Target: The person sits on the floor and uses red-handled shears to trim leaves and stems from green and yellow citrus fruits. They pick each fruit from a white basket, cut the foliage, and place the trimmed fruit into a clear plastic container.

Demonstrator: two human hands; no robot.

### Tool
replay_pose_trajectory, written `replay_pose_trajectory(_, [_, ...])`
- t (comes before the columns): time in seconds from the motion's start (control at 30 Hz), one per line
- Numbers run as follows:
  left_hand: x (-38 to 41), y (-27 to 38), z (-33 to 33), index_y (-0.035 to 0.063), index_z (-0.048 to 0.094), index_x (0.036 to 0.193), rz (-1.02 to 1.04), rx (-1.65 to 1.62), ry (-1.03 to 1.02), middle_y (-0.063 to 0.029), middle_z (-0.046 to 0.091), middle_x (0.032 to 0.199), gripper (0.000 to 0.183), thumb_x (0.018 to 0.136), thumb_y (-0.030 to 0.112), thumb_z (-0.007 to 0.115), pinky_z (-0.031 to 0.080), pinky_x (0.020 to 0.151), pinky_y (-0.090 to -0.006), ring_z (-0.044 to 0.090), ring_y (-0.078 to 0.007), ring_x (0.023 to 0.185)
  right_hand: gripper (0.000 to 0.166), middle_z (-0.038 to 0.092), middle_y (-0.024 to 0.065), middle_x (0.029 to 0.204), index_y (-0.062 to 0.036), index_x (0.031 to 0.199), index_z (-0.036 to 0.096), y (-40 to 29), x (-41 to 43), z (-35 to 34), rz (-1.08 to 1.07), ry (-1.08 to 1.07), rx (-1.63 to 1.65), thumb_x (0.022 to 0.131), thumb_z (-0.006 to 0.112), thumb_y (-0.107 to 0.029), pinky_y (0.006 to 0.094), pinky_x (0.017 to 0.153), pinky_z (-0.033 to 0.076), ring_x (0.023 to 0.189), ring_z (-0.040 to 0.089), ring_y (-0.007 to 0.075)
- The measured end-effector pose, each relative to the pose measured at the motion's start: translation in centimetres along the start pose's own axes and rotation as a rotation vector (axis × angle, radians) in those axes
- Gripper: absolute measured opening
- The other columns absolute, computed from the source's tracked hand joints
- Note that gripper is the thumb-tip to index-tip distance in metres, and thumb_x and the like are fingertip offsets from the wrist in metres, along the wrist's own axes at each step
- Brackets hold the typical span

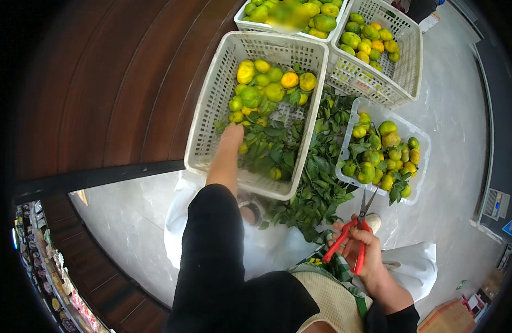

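Observation:
My left hand [232, 134] reaches into a grey-white perforated plastic crate [206, 95], at its left side among green-yellow citrus fruits [274, 91] and leafy cuttings [276, 143]. Its fingers are hidden, so I cannot tell whether they grip anything. In my right hand [370, 245] are red-handled fruit snips [361, 227], with blades parted and pointing away from me. Beyond the blade tips is a translucent plastic tub [424, 166] of citrus, some with leaves attached. A heap of cut leafy twigs [318, 187] lies between the crate and the tub.
A second perforated crate [410, 79] with citrus stands behind the tub. Another white crate [256, 26] full of citrus is at the top. Dark wooden boards [127, 91] run along the left. Stocked shelves [52, 270] show at lower left, a cardboard box [447, 318] at lower right.

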State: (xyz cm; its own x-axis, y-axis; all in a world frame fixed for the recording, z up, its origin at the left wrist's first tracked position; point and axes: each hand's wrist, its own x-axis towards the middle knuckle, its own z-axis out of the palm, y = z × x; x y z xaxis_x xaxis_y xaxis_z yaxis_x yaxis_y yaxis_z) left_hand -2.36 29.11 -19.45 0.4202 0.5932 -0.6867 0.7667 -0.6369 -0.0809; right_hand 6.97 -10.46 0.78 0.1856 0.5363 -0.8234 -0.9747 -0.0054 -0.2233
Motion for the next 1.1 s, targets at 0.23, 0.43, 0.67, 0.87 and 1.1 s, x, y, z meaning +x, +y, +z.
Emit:
replay_pose_trajectory(0.23, [1.9,0.3,1.9,0.005,0.034,0.121,-0.092,0.198,0.04,-0.0142,0.034,0.123,0.053,0.075,0.008,0.061,0.041,0.088,-0.0367,0.036,-0.029,0.114,0.038,0.054,0.0129,0.103,-0.0068,0.11,0.04,0.1,0.9,0.1,0.066,0.112,-0.056,0.075,0.052,-0.012,0.0422,0.079,0.043,0.089,0.055,0.0266])
replay_pose_trajectory(0.43, [3.4,-0.2,3.6,0.0055,0.036,0.113,-0.157,0.291,0.059,-0.0131,0.034,0.114,0.053,0.072,0.017,0.067,0.046,0.079,-0.0319,0.037,-0.0259,0.108,0.039,0.053,0.0161,0.102,-0.002,0.11,0.041,-0.1,1.3,0.1,0.082,0.069,-0.088,0.075,0.052,-0.013,0.0424,0.08,0.043,0.088,0.055,0.0271])
replay_pose_trajectory(0.67, [0.6,0.0,2.0,-0.0033,0.04,0.11,-0.143,-0.202,0.184,-0.0258,0.046,0.111,0.052,0.077,0.034,0.055,0.044,0.08,-0.04,0.052,-0.0356,0.095,0.054,0.046,0.0254,0.112,-0.007,0.124,0.03,0.4,0.3,0.1,0.073,-0.153,0.026,0.075,0.052,-0.013,0.0444,0.087,0.038,0.1,0.05,0.0341])
replay_pose_trajectory(0.87, [-2.8,1.2,-6.5,-0.0035,0.036,0.119,-0.045,-0.712,0.165,-0.0214,0.043,0.118,0.07,0.067,0.034,0.066,0.046,0.081,-0.0386,0.052,-0.0289,0.098,0.055,0.044,0.0259,0.115,-0.0112,0.124,0.028,0.9,-2.1,1.4,0.161,-0.552,0.009,0.077,0.056,-0.019,0.0483,0.089,0.035,0.103,0.047,0.0358])
replay_pose_trajectory(1.1, [-13.6,5.2,-16.3,0.0091,0.038,0.118,0.383,-1.59,-0.228,-0.0086,0.046,0.115,0.046,0.083,0.035,0.051,0.04,0.089,-0.0456,0.045,-0.023,0.107,0.043,0.054,0.0114,0.094,-0.0031,0.112,0.04,0.6,-2.5,2.1,-0.187,-0.416,-0.64,0.075,0.061,-0.013,0.0329,0.068,0.047,0.077,0.055,0.019])
